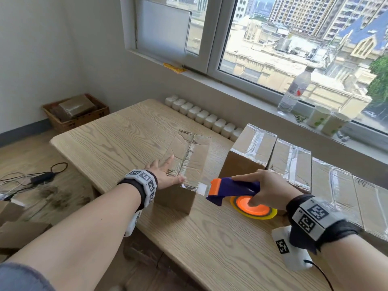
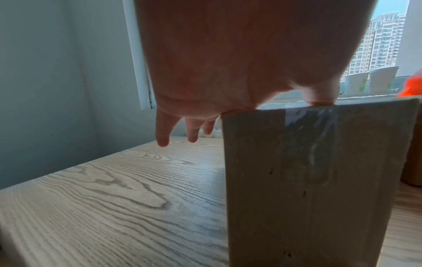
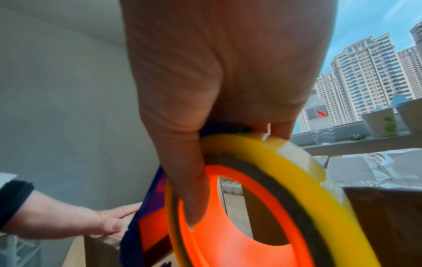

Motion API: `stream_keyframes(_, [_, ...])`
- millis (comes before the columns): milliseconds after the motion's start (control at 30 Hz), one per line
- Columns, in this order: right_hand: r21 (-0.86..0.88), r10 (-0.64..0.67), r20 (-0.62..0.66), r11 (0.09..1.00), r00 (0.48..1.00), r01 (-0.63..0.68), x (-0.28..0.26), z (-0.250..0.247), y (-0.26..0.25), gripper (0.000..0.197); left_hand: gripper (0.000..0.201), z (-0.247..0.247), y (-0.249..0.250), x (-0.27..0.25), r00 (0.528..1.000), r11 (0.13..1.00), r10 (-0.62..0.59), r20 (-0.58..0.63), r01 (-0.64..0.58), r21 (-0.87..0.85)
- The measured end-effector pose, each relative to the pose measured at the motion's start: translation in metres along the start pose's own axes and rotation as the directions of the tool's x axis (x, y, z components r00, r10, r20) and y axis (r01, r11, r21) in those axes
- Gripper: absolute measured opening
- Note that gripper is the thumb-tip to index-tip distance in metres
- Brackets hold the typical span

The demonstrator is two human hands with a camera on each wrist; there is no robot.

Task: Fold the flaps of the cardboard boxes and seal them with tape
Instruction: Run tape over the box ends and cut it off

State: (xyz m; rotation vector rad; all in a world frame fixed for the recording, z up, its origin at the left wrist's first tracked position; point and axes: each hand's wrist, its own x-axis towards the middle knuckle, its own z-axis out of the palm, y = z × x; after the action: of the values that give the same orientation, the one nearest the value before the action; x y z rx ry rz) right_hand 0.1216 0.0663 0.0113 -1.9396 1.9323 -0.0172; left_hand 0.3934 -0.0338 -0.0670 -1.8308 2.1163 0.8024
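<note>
A cardboard box (image 1: 184,162) stands on the wooden table (image 1: 130,139), its top flaps down with shiny clear tape along the seam. My left hand (image 1: 165,173) lies flat on the box top near its front left corner, fingers straight; the left wrist view shows the palm (image 2: 228,63) over the box's front face (image 2: 308,180). My right hand (image 1: 262,190) grips a blue and orange tape dispenser (image 1: 233,189) with a yellow tape roll (image 3: 303,173), held at the box's front right corner. A strip of tape (image 1: 199,189) runs from the dispenser's edge onto the box.
Several taped boxes (image 1: 291,160) stand in a row along the table's right side. A water bottle (image 1: 294,91) and two paper cups (image 1: 327,120) sit on the window sill. A basket (image 1: 75,112) stands on the floor at the left, cables (image 1: 37,177) nearby.
</note>
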Motion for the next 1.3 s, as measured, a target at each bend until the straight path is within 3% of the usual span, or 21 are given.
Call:
stream_keyframes(100, [-0.001,0.000,-0.003,1.000,1.000,0.000,0.002,0.004,-0.002,0.074,0.094,0.001,0.005,-0.001,0.997,0.988,0.016,-0.070,-0.005,0.154])
stream_keyframes(200, [-0.019,0.000,-0.002,1.000,1.000,0.000,0.004,0.008,-0.004,0.073,0.077,0.005,0.020,0.000,0.962,0.934,0.199,-0.189,-0.128,0.332])
stream_keyframes(300, [-0.012,0.003,-0.005,1.000,1.000,-0.003,0.005,0.012,-0.003,0.073,0.060,0.013,0.044,-0.001,0.933,0.909,0.350,-0.087,-0.315,0.271])
stream_keyframes(400, [0.013,0.005,-0.011,1.000,1.000,-0.005,0.005,0.016,-0.001,0.072,0.063,0.022,0.061,0.004,0.945,0.930,0.323,-0.054,-0.307,0.201])
stream_keyframes(667, [0.126,0.019,-0.010,0.992,1.000,-0.018,0.002,0.022,0.015,0.072,0.085,0.031,0.062,0.015,0.962,0.932,0.265,-0.058,-0.241,0.271])
stream_keyframes(900, [0.215,0.047,-0.026,0.976,0.999,-0.040,-0.010,0.018,0.036,0.076,0.088,0.029,0.062,0.021,0.969,0.943,0.245,-0.017,-0.234,0.235])
stream_keyframes(1100, [0.200,0.080,-0.014,0.977,0.997,-0.076,-0.027,0.016,0.052,0.074,0.086,0.027,0.062,0.023,0.968,0.941,0.251,0.007,-0.246,0.231])
stream_keyframes(1300, [0.054,0.069,-0.006,0.996,0.998,-0.069,0.000,0.038,0.034,0.075,0.094,0.031,0.066,0.021,0.978,0.958,0.205,-0.047,-0.191,0.215])
